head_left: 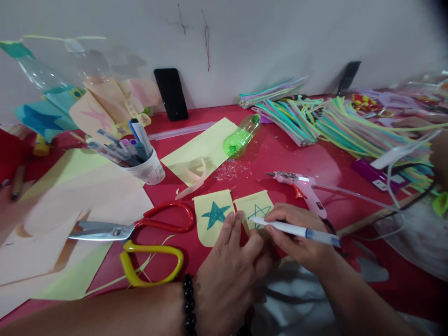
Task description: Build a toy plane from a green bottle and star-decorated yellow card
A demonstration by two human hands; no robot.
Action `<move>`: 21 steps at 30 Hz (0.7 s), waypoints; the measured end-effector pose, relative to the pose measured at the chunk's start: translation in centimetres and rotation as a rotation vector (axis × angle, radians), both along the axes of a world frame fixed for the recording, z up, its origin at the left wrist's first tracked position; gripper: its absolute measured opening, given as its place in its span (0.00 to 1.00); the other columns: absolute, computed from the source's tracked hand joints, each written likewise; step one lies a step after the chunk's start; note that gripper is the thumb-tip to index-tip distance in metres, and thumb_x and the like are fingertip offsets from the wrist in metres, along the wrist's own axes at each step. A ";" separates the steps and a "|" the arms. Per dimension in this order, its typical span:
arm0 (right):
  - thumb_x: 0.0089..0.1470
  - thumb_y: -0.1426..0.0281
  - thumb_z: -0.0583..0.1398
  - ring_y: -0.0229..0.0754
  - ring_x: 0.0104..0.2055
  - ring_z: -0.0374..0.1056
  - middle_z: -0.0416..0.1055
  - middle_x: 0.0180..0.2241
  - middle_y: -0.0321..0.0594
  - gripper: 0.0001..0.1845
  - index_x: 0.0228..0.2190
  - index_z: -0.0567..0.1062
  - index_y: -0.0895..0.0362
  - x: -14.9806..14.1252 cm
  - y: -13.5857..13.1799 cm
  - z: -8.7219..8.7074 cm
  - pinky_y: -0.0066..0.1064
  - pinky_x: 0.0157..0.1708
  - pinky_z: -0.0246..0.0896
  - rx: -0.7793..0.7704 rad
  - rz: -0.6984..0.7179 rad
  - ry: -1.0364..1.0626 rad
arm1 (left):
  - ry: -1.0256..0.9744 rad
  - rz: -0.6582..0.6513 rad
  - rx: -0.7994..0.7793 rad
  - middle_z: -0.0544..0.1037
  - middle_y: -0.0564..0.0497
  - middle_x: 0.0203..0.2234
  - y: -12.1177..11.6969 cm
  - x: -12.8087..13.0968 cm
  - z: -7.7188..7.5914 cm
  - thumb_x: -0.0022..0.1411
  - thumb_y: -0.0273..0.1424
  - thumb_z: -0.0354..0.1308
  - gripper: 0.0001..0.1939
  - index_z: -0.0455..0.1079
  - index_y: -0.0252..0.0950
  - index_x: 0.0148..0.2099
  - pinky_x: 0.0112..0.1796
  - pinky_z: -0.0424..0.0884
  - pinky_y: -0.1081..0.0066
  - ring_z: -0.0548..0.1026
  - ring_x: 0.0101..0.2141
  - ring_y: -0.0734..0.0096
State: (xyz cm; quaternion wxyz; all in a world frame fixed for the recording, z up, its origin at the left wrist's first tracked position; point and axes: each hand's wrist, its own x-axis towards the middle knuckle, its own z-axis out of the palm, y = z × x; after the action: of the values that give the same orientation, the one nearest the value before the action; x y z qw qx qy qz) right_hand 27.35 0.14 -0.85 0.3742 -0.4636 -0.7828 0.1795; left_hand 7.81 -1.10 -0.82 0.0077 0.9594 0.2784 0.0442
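Note:
My right hand [297, 233] is shut on a white marker pen [297, 230] with a blue end, its tip on a teal outlined star drawn on a yellow paper piece [254, 210]. My left hand [227, 275] rests beside it, fingertips at the lower edge of that piece and next to a second yellow paper piece [210, 238] bearing a solid teal star. A black bead bracelet [189, 303] circles my left wrist. The lower part of the outlined piece is hidden behind my fingers.
Steel scissors with red handles [164, 219] and a yellow loop handle [152, 266] lie left of my hands. A pink glue gun [297, 186] lies to the right. Farther back are a cup of markers [150, 168], a green plastic bottle [241, 135], and bundles of coloured straws [290, 119].

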 end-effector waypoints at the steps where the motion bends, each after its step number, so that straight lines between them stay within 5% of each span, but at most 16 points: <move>1: 0.54 0.76 0.59 0.36 0.31 0.69 0.73 0.30 0.37 0.04 0.33 0.71 0.56 0.0 0.0 0.0 0.29 0.33 0.63 -0.005 0.002 -0.005 | 0.002 -0.001 -0.003 0.65 0.45 0.54 0.0 0.0 0.0 0.55 0.54 0.60 0.40 0.58 0.41 0.64 0.60 0.48 0.43 0.56 0.61 0.34; 21: 0.51 0.77 0.59 0.34 0.23 0.62 0.66 0.22 0.33 0.05 0.26 0.70 0.56 0.5 -0.6 -0.1 0.28 0.25 0.56 -0.007 -0.106 0.030 | 0.012 -0.012 -0.013 0.65 0.44 0.52 0.1 -0.1 0.1 0.59 0.53 0.57 0.34 0.61 0.40 0.61 0.60 0.45 0.41 0.55 0.61 0.32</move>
State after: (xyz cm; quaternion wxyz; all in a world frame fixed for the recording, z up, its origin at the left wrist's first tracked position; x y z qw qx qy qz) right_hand 27.85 -0.45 -0.93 0.3932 -0.5029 -0.7508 0.1694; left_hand 7.76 -0.99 -0.74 0.0126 0.9613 0.2728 0.0363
